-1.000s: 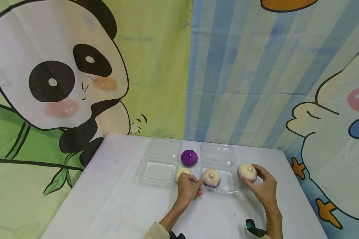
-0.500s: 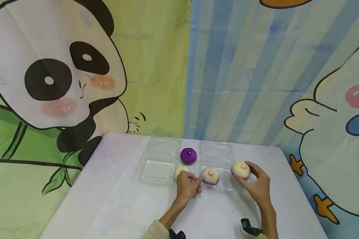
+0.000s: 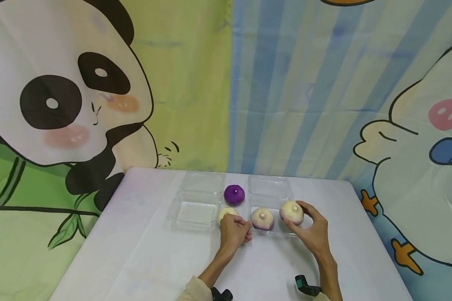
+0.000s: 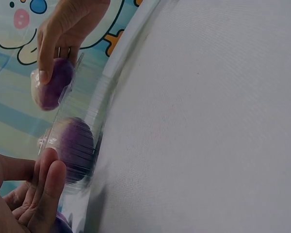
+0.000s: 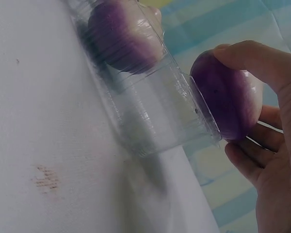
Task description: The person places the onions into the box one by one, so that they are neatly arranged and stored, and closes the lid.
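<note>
My right hand (image 3: 314,230) grips a round cream-and-purple ball with a small nub (image 3: 291,212), thumb on one side and fingers on the other. It is above the right end of an open clear plastic clamshell box (image 5: 160,111). A similar ball (image 3: 262,219) sits in that box's left part. My left hand (image 3: 233,234) pinches the box's near left edge between thumb and fingers (image 4: 51,182). Another cream ball (image 3: 227,213) lies behind the left hand and is partly hidden by it. Beyond it is a purple ball (image 3: 234,195) with a small nub.
A second open clear box (image 3: 193,213) lies to the left, with its lid folded back. These things stand on a white-covered table (image 3: 143,251). A cartoon-printed curtain (image 3: 196,83) hangs behind the table's far edge.
My right hand has carried its ball leftward, from beside the right box to above its right end. My left hand has stayed at the box's edge. The head view has shifted slightly.
</note>
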A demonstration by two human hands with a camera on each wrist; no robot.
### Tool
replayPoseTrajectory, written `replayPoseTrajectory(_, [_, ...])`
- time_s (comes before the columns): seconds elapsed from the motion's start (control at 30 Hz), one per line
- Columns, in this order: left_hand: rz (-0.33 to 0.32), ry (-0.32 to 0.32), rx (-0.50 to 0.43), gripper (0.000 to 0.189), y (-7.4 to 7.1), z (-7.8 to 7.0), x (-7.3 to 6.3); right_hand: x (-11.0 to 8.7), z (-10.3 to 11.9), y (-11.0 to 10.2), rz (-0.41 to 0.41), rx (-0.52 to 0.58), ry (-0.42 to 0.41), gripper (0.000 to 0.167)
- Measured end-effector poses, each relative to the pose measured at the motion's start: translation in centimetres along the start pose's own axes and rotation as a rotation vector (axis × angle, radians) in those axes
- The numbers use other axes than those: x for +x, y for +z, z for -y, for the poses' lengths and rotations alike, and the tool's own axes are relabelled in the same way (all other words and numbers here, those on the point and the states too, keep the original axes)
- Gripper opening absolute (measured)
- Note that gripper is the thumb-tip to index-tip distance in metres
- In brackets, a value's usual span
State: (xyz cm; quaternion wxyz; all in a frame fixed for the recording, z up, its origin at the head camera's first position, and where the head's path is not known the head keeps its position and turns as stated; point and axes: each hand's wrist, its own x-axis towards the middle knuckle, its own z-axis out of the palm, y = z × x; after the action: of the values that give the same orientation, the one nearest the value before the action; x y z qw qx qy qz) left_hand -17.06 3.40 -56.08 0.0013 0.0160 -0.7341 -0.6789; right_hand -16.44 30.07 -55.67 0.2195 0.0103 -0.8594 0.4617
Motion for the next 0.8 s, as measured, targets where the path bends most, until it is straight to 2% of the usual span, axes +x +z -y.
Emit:
replayPoseTrajectory(0.23, [-0.003,-0.018,0.014,0.020,0.02,0.19,0.15,-0.41,-0.09,0.25,0.022,-0.019,-0.046,0.068])
replayPoseTrajectory(0.47, [-0.008,0.005,-0.005,0.019,-0.14,-0.06,0.46,0.11,0.15,0.44,0.039,-0.028,-0.090,0.067])
replayPoseTrajectory(0.8, [-0.003,-0.032,0.008,0.018,-0.01,0.10,0.26,-0.57,-0.10,0.99,0.058,-0.084,-0.102,0.071])
